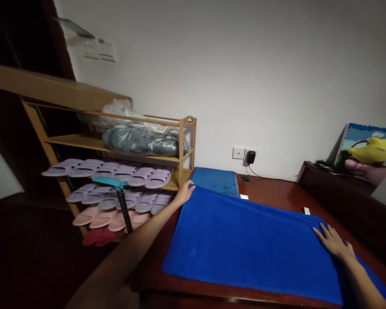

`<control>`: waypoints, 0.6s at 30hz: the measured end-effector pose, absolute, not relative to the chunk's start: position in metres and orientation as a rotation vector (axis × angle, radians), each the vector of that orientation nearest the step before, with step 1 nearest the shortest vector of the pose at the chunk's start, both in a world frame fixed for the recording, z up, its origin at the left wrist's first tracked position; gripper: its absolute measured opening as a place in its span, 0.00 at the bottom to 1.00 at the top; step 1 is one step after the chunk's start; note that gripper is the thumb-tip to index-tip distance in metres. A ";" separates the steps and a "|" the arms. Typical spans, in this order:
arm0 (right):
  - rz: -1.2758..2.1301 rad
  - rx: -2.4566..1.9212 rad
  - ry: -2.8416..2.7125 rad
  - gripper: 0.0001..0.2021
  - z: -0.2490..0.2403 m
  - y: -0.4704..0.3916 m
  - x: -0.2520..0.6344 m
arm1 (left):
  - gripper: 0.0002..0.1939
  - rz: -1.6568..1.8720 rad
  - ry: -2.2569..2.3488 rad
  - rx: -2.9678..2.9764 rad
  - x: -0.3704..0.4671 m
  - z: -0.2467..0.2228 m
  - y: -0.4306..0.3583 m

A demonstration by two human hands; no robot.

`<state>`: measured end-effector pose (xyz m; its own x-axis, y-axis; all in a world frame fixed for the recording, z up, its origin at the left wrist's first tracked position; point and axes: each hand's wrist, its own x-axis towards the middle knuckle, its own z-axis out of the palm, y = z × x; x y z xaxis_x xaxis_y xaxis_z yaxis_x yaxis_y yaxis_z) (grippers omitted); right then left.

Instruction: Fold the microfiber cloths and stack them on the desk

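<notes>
A large blue towel lies spread flat over a dark red wooden table. My left hand reaches out to the towel's far left corner and its fingers pinch that corner. My right hand rests palm down, fingers apart, on the towel's right side. A second, folded blue cloth lies at the table's back, just beyond the left hand.
A wooden shoe rack stands left of the table with rows of lilac and pink slippers, bagged items and a cardboard box. A teal-headed tool leans there. A wall socket with a plug and a side cabinet are at right.
</notes>
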<state>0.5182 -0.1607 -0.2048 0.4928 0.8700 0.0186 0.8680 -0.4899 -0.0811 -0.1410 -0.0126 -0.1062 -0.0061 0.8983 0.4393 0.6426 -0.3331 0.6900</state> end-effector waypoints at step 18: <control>0.087 -2.375 -1.730 0.35 -0.172 -0.128 0.474 | 0.30 0.643 1.376 2.775 -0.146 -0.097 -0.166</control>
